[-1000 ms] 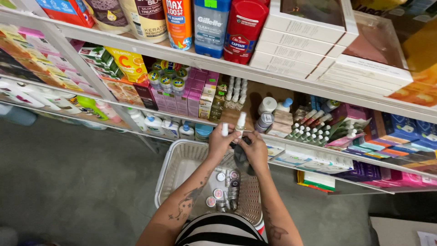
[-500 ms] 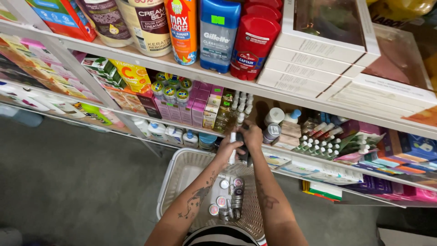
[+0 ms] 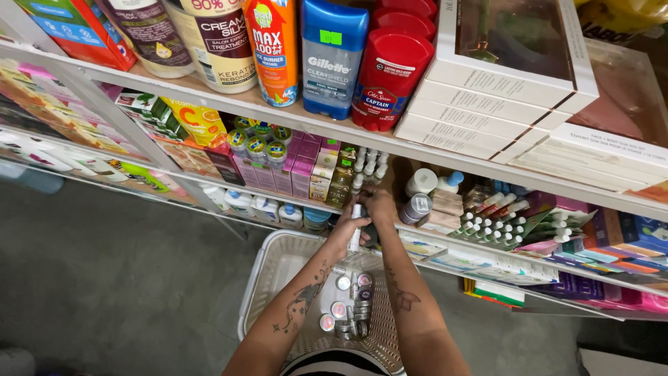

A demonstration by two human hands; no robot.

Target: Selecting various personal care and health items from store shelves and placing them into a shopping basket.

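From my remote seat, the shelving (image 3: 334, 129) fills most of the view. Its top board carries tall bottles, a blue deodorant stick (image 3: 332, 56), a red deodorant stick (image 3: 390, 80) and stacked white boxes (image 3: 501, 83). The level under it holds pink cartons (image 3: 303, 170) and rows of small white-capped bottles (image 3: 490, 223). Compared with half a second ago, the shelves sit lower and closer in my picture, so the head camera has tipped nearer to them.

Below the shelves a white plastic basket (image 3: 268, 271) rests in front of me over the grey floor (image 3: 104, 278), with small round tins (image 3: 344, 306) and dark tubes lying in its mesh bottom. The basket's contents look as they did before.

My left hand (image 3: 346, 226) and right hand (image 3: 379, 209) meet at the front edge of the lower shelf, above the basket's far rim, much where they were a moment earlier. The left hand's fingers are curled around a slim white tube (image 3: 355, 226) held upright. The right hand is closed over something dark just beside the tube; I think it touches the tube too, though the overlap makes that hard to confirm.
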